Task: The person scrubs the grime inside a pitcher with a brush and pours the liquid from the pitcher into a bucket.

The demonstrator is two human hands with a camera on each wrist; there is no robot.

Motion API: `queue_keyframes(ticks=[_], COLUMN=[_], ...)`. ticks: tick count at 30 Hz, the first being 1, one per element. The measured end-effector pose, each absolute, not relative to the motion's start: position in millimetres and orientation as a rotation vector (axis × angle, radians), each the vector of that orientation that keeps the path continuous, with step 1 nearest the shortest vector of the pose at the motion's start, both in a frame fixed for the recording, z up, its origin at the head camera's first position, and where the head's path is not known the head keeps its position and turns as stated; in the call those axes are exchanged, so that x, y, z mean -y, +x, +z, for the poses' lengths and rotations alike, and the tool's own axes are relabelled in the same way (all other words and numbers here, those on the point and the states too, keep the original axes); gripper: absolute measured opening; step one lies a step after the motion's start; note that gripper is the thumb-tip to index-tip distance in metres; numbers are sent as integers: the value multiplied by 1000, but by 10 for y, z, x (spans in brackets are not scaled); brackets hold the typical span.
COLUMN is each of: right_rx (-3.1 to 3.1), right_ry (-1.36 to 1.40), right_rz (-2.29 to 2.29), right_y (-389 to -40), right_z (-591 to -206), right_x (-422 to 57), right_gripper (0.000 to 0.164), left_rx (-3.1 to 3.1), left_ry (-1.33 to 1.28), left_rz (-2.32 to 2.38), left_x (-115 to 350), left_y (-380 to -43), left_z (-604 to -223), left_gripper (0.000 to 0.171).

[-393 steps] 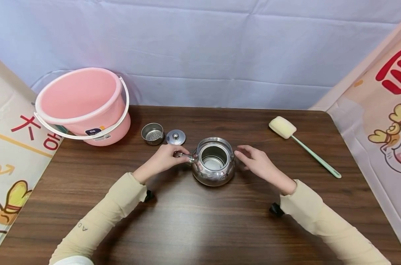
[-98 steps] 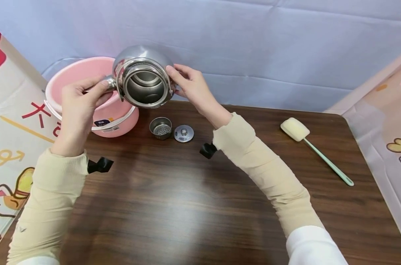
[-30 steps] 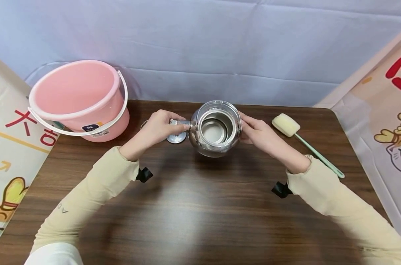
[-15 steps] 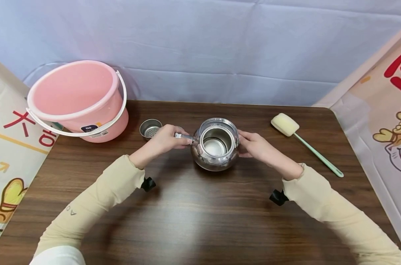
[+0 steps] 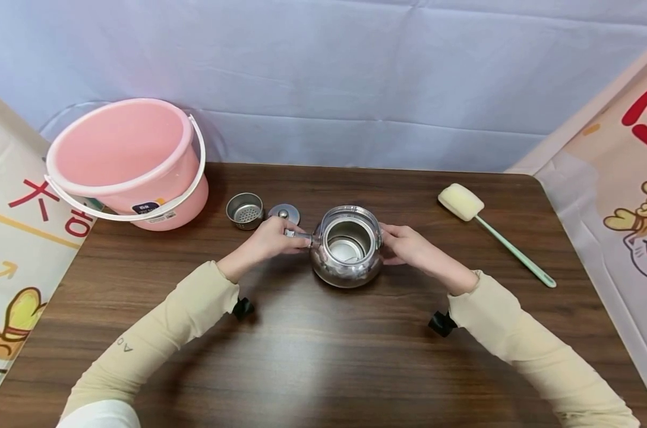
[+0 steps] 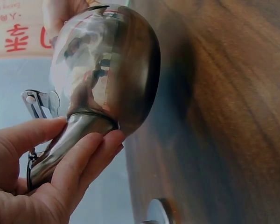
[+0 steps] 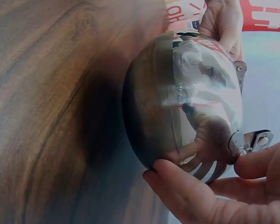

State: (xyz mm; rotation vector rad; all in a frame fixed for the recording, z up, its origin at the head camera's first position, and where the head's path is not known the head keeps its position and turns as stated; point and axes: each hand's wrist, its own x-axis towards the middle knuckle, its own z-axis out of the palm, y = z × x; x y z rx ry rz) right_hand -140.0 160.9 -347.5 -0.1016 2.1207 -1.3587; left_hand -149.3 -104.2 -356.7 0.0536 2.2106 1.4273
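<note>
A shiny steel kettle (image 5: pixel 347 270) with no lid on it is upright over the middle of the table, its round mouth facing up. My left hand (image 5: pixel 267 242) grips its spout (image 6: pixel 65 144), thumb on one side and fingers on the other. On the opposite side, my right hand (image 5: pixel 409 246) holds the kettle's body, the thumb near the hinge of the bail handle (image 7: pixel 256 140) and fingertips by the lower edge. The kettle's base is close over the tabletop. Behind my left hand lie the knobbed lid (image 5: pixel 283 212) and a perforated steel strainer (image 5: pixel 245 210).
A pink bucket (image 5: pixel 181 199) with a white handle stands at the back left of the dark wooden table (image 5: pixel 302 368). To the right lies a sponge brush (image 5: pixel 462 202) with a long green handle. A pale cloth (image 5: pixel 323 77) hangs behind the table.
Earlier the kettle was tipped, mouth toward me, beside the bucket in both hands. It has since come right and upright, then lower and nearer to me. Both hands still hold it.
</note>
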Motion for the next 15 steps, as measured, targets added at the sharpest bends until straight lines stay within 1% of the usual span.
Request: queue_keyframes(ticks=[10,15], right_rx=[-2098,-2053], right_ry=[-99,-74], right_rz=[-1324,-1347], right_y=[-1393,-1396], right_z=[-3572,-3613], right_x=[-1582,-1579], right_gripper=[46,46], left_rx=[-2129,-2147], left_ry=[-2,-20], left_rz=[1521,1487], left_x=[1049,1054], left_y=[-1468,-1495], left_z=[-3724,-3773], left_gripper=[31,30])
